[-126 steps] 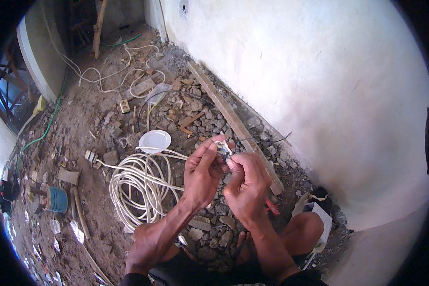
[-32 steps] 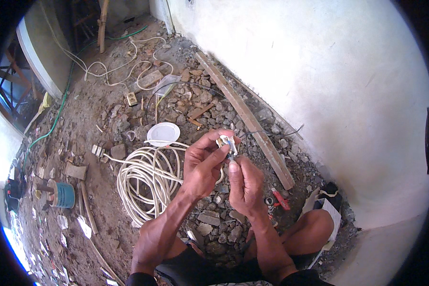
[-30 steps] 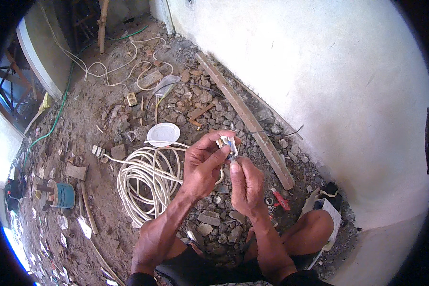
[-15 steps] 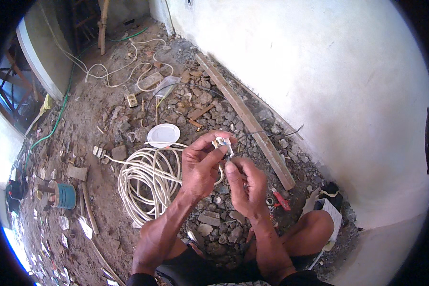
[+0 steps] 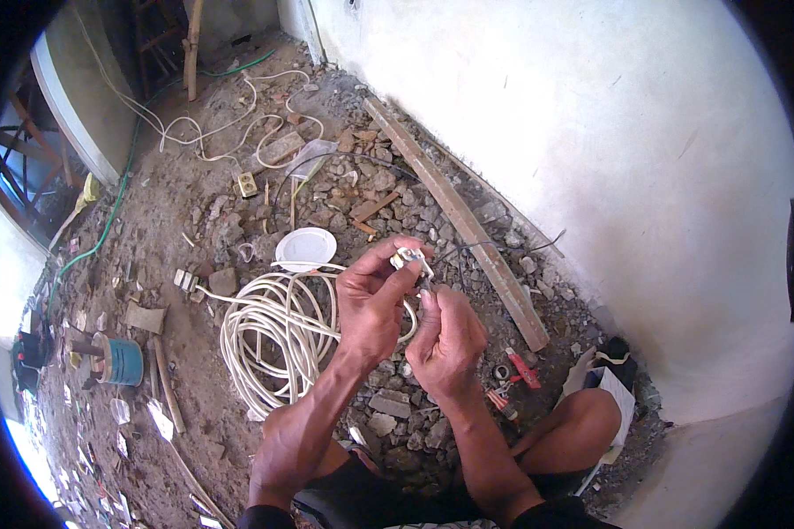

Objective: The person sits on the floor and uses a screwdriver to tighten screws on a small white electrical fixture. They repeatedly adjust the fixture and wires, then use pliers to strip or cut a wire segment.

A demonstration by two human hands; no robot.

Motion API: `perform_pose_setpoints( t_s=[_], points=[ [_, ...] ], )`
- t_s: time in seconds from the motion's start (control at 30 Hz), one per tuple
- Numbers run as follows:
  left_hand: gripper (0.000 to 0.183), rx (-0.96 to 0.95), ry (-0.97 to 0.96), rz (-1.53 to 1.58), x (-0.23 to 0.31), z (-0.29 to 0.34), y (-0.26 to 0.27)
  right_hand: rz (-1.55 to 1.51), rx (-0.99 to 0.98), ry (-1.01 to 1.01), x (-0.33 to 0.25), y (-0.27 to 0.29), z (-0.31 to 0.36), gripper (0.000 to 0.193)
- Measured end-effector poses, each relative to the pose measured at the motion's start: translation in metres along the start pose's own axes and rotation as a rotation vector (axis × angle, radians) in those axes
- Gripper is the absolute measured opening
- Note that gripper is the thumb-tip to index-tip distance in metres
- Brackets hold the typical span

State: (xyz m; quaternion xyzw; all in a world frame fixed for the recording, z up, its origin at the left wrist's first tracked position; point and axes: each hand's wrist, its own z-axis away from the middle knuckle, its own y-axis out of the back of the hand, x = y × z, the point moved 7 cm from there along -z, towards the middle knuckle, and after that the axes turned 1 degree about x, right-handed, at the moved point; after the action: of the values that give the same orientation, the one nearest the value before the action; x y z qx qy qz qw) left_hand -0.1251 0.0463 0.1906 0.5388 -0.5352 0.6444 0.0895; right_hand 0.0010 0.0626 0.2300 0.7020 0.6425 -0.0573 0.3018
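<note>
My left hand (image 5: 370,304) is closed, pinching a small white electrical fitting (image 5: 408,258) between thumb and fingers. Brassy and dark bits show inside the fitting, but its exact kind is too small to tell. Just below its lower right edge, my right hand (image 5: 448,339) is closed with thumb and forefinger pressed together. Something thin and dark shows at those fingertips; I cannot make out what it is. A coil of white cable (image 5: 238,339) lies left of my left wrist, one loop passing behind that hand. Beyond it is a round white plate-like disc (image 5: 306,247).
A long wooden beam (image 5: 459,216) lies on the rubble along the white wall (image 5: 591,132). Red-handled pliers (image 5: 525,370) rest by my right knee. Farther off are a socket block (image 5: 247,184) on a white cord and a clear plastic bag (image 5: 310,159). A blue spool (image 5: 122,361) sits left.
My right hand has turned and shifted slightly left and down, its fingers closing in more tightly. The fitting has tilted a little in my left hand.
</note>
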Motion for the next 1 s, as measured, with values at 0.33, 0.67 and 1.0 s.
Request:
perform_pose_setpoints(
  t_s=[0.33, 0.67, 1.0],
  points=[
    [0.026, -0.051, -0.091, -0.238, 0.02, -0.001, -0.006, -0.477, -0.034, -0.49, 0.022, -0.005, -0.001, 0.011],
    [0.036, -0.098, 0.077, -0.052, 0.006, 0.003, -0.007, -0.353, -0.168, -0.488, 0.021, -0.002, 0.004, 0.009],
    [0.038, -0.286, 0.01, -0.238, 0.016, 0.003, -0.017, -0.202, -0.143, -0.174, 0.007, 0.003, -0.001, 0.003]
  ],
)
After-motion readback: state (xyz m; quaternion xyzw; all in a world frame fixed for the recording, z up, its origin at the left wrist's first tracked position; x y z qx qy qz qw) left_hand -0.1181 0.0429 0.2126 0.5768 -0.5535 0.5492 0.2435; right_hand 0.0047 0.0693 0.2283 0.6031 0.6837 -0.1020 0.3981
